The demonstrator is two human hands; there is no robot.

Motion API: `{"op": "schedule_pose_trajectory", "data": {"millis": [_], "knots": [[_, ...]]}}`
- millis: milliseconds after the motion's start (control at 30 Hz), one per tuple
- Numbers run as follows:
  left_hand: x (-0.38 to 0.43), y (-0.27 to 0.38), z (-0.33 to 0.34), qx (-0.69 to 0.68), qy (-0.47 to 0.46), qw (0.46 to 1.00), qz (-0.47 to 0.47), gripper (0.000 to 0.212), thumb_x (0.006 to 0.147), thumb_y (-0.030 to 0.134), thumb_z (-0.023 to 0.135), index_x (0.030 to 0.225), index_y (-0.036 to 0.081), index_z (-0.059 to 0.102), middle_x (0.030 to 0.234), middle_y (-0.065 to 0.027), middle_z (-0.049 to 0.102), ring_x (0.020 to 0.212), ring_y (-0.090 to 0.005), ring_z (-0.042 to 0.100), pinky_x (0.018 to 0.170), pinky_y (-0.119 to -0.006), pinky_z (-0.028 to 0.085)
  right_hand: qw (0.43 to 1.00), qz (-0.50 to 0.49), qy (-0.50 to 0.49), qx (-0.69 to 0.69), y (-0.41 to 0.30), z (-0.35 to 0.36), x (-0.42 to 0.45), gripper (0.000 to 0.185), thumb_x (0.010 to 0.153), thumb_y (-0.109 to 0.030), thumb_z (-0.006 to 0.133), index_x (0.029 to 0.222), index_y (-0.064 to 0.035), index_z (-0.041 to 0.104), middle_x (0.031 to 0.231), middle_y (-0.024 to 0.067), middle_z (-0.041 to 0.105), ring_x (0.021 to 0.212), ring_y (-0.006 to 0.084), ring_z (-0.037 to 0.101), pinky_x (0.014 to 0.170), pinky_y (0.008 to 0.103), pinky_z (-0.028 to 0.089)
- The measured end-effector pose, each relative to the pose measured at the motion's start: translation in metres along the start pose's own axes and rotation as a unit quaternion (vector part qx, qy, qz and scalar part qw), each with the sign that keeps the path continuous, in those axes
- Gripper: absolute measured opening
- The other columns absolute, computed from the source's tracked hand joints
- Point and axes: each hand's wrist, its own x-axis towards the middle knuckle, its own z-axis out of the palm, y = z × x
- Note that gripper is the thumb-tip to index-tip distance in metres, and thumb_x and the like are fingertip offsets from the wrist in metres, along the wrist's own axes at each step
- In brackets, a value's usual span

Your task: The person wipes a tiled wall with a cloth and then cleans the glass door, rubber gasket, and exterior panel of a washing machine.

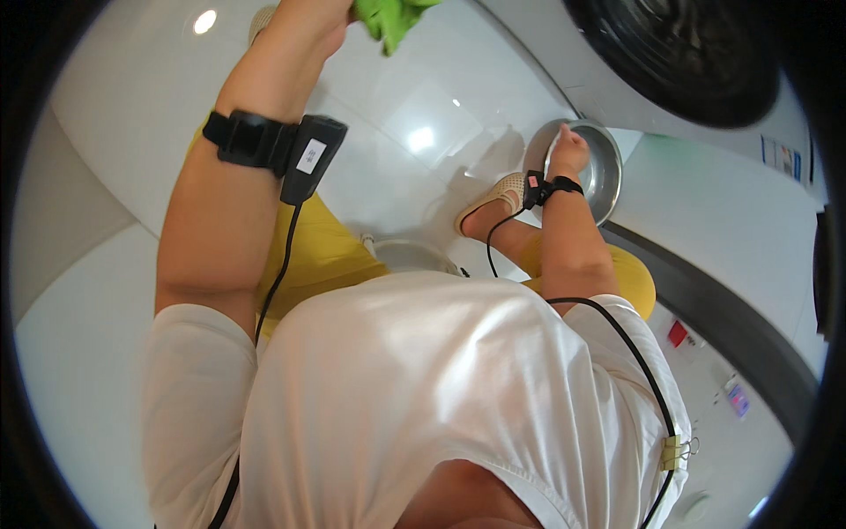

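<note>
My left hand (334, 30) is at the top edge, partly cut off by the frame. A bright green cloth (391, 23) hangs from it, its upper part out of view. My right hand (570, 153) hovers or rests over the near-left rim of a round stainless steel basin (611, 168); its fingers are curled, with nothing visible in them. Whether it touches the rim cannot be told. The basin stands on the floor beside my beige perforated clog (499, 198). Each wrist carries a black strap with a cabled device.
A front-loading appliance, apparently a washing machine (598, 79) with a dark round door (687, 59), stands at upper right. Glossy pale tiles (390, 99) cover the floor. A pale round object (413, 254) sits between my legs. Small red (677, 334) and purple (737, 398) items lie at right.
</note>
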Motion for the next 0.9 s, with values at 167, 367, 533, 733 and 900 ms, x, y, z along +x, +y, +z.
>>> {"op": "schedule_pose_trajectory", "data": {"millis": [167,367,533,733,900], "knots": [[-0.011,0.003,0.024,-0.098,0.119,0.982,-0.106,0.019,0.099,0.021,0.055,0.103,0.003,0.062,0.088,-0.0098,0.067,0.082,-0.0237,0.067,0.076,-0.035,0.056,0.974,0.157,0.106,0.127,0.032,-0.043,0.009,0.036,0.089,-0.026,0.072,0.109,0.0018,0.060,0.105,0.0182,0.064,0.095,0.0334,0.062,0.083,0.0400,0.050],[-0.003,0.057,0.065,-0.132,0.132,0.982,-0.028,0.037,0.102,0.027,0.052,0.124,-0.002,0.059,0.116,-0.0133,0.067,0.108,-0.0223,0.065,0.096,-0.038,0.052,0.995,-0.033,0.047,-0.078,0.069,0.025,-0.004,0.043,0.092,-0.019,0.064,0.129,0.0017,0.059,0.121,0.0246,0.065,0.111,0.0393,0.063,0.094,0.0428,0.050],[-0.117,0.101,0.006,-0.122,0.141,0.978,-0.093,0.039,0.104,0.027,0.047,0.127,-0.003,0.056,0.123,-0.0166,0.064,0.115,-0.0271,0.061,0.103,-0.041,0.048,0.947,-0.125,-0.235,-0.181,0.030,0.112,-0.129,0.027,0.091,-0.019,0.060,0.113,-0.0093,0.072,0.100,0.0183,0.072,0.095,0.0357,0.069,0.086,0.0420,0.054],[-0.153,0.153,-0.044,-0.169,-0.003,0.986,-0.001,0.040,0.103,0.027,0.047,0.129,-0.002,0.055,0.125,-0.0168,0.063,0.116,-0.0266,0.060,0.103,-0.040,0.048,0.831,-0.158,-0.455,-0.277,-0.048,0.183,-0.231,0.030,0.094,-0.025,0.047,0.095,-0.0072,0.071,0.096,0.0167,0.072,0.092,0.0374,0.067,0.084,0.0440,0.052],[-0.119,0.153,-0.071,-0.165,0.003,0.986,-0.009,0.037,0.103,0.026,0.050,0.125,-0.003,0.056,0.119,-0.0144,0.064,0.111,-0.0261,0.062,0.100,-0.040,0.049,0.722,-0.256,-0.542,-0.346,-0.067,0.193,-0.257,0.037,0.100,-0.033,0.046,0.100,-0.0036,0.069,0.099,0.0177,0.070,0.095,0.0371,0.065,0.084,0.0455,0.051]]}}
